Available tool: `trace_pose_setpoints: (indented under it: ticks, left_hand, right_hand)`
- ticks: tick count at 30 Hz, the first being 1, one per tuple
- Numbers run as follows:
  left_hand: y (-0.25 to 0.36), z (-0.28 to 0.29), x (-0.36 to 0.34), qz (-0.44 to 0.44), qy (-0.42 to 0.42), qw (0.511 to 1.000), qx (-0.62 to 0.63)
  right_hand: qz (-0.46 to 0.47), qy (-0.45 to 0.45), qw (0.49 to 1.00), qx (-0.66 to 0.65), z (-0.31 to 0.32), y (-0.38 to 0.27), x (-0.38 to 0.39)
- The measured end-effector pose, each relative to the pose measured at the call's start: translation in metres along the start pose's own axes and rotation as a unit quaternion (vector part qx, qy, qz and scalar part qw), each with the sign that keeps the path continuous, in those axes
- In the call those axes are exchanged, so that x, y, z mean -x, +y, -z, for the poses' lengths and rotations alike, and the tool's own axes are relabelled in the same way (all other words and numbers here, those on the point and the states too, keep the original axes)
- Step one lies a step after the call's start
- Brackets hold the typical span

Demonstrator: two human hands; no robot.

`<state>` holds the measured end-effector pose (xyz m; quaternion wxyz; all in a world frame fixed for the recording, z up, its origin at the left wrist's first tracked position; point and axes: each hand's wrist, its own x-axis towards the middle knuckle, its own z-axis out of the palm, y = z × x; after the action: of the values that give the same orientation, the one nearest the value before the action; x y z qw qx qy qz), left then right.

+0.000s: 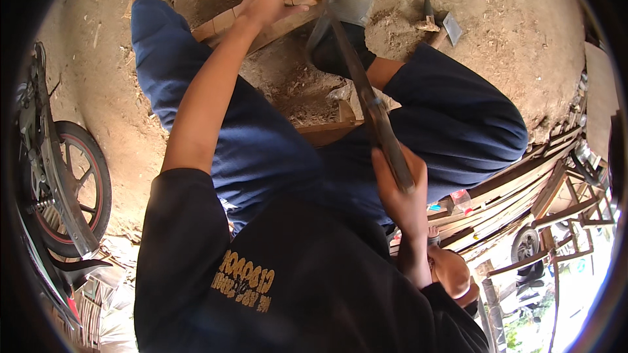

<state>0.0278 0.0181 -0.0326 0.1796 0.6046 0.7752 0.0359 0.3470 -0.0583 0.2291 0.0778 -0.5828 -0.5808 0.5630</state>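
Observation:
My right hand is closed round the dark wooden handle of a long, narrow-bladed tool. Its thin blade, seen nearly edge-on, slants up and left to a wooden beam on the ground. Over that beam lies my left hand, thumb and fingers stretched out and apart. The blade tip comes close to a pale, cut patch of the wood, right of my left hand; whether it touches cannot be made out. My foot in a grey sandal is at the beam's right end.
To the right on the dirt lie a flat-bladed hand tool and a tool with a broad metal head. A motorbike wheel stands at left. Stacked planks and a plastic bottle are at right, beside another person.

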Motion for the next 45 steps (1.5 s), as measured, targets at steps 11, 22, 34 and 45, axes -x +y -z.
trace_pose_setpoints:
  ticks: [11, 22, 34, 45]
  left_hand:
    - [-0.007, 0.005, -0.004, -0.017, -0.013, 1.0, 0.011]
    - [-0.011, 0.001, -0.008, -0.024, 0.006, 1.0, 0.015]
    - [-0.017, -0.012, -0.008, -0.041, 0.073, 0.996, -0.006]
    - [-0.007, -0.015, 0.006, -0.064, 0.103, 0.992, -0.04]
  right_hand:
    - [-0.01, -0.002, 1.0, 0.024, 0.002, -0.004, 0.022]
    - [-0.001, 0.002, 1.0, 0.013, 0.002, -0.004, 0.004]
    - [-0.002, -0.004, 1.0, 0.026, 0.003, -0.003, 0.013]
    - [-0.004, -0.006, 0.999, 0.033, 0.015, -0.007, 0.023]
